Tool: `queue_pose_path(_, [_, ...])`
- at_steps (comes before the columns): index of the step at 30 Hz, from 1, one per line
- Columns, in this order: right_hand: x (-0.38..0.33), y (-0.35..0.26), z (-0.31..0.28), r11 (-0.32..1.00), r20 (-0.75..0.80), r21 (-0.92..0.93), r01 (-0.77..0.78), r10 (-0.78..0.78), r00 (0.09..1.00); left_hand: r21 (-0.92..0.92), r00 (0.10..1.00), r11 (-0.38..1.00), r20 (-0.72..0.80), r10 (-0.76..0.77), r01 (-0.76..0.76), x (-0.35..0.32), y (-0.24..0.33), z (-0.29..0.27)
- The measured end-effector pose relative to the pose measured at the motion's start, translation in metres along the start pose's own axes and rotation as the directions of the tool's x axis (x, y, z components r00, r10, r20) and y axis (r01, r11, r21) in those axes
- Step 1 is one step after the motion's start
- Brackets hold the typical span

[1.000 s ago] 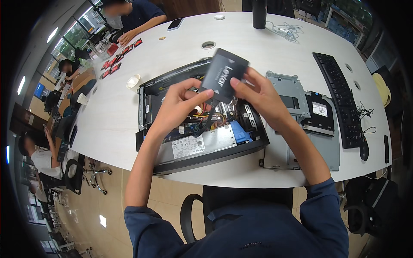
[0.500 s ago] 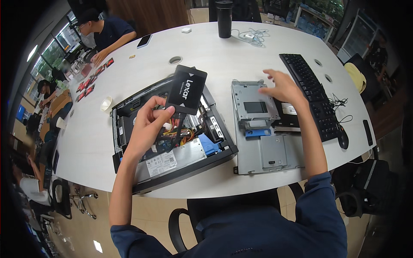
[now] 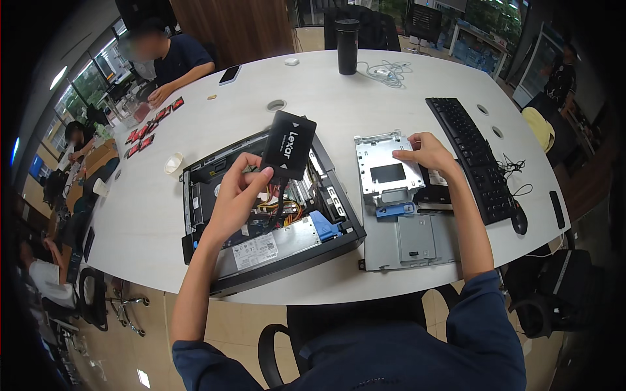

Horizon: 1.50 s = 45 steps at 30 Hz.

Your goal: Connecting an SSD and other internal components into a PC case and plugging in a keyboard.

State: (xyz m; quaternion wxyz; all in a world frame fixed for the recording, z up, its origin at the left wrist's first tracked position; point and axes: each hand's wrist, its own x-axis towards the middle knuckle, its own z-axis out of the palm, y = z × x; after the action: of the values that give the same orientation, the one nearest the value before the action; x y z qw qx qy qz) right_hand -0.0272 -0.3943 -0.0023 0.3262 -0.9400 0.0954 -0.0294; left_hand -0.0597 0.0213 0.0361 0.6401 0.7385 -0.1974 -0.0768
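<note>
My left hand (image 3: 242, 190) pinches a black solid-state drive (image 3: 290, 144) by its lower edge, between thumb and fingers. A dark cable (image 3: 280, 207) hangs from the drive's lower end into the opened desktop computer case (image 3: 306, 257), which lies flat below it. Inside the case are coloured wires, a silver power supply (image 3: 255, 250) and a blue plastic latch (image 3: 324, 225). On the right, my right hand (image 3: 433, 154) grips the upper right edge of a silver metal drive cage (image 3: 385, 156), thumb on top. The cage lies over a grey metal side panel (image 3: 381, 251).
A black keyboard (image 3: 466, 146) and mouse (image 3: 519, 219) sit right of the panel. Farther back stand a black tumbler (image 3: 347, 49), coiled white cable (image 3: 388, 73) and a phone (image 3: 230, 75). A paper cup (image 3: 173, 163) is left of the case. Another person (image 3: 179, 62) sits at the far left.
My right hand has come down from above the drive cage and closed on its edge. The solid-state drive stays in my left hand; the whole view has shifted slightly.
</note>
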Motion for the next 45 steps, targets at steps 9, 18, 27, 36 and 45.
queue_pose_path(9, [-0.02,-0.027,-0.012,0.79,-0.067,0.613,-0.012,0.068,0.995,-0.059,0.999,0.997,0.0,-0.053,0.053,-0.001,0.002,-0.004])
queue_pose_path(18, [-0.007,-0.068,-0.008,0.038,-0.245,0.968,0.247,-0.05,0.968,-0.041,0.992,0.995,0.086,-0.088,0.091,-0.003,0.007,-0.008])
queue_pose_path(27, [-0.022,-0.114,0.032,0.145,-0.308,0.942,0.303,0.02,0.951,-0.065,0.989,0.996,0.138,-0.055,0.064,-0.003,-0.001,-0.006])
queue_pose_path(36, [-0.051,-0.135,0.057,0.169,-0.138,0.974,0.154,-0.101,0.985,0.042,0.999,0.998,0.012,-0.037,0.037,-0.004,-0.002,-0.003])
queue_pose_path(45, [-0.046,-0.129,0.075,0.179,0.034,0.984,0.005,-0.218,0.975,0.174,0.986,0.971,0.015,-0.167,0.162,0.001,-0.007,-0.019])
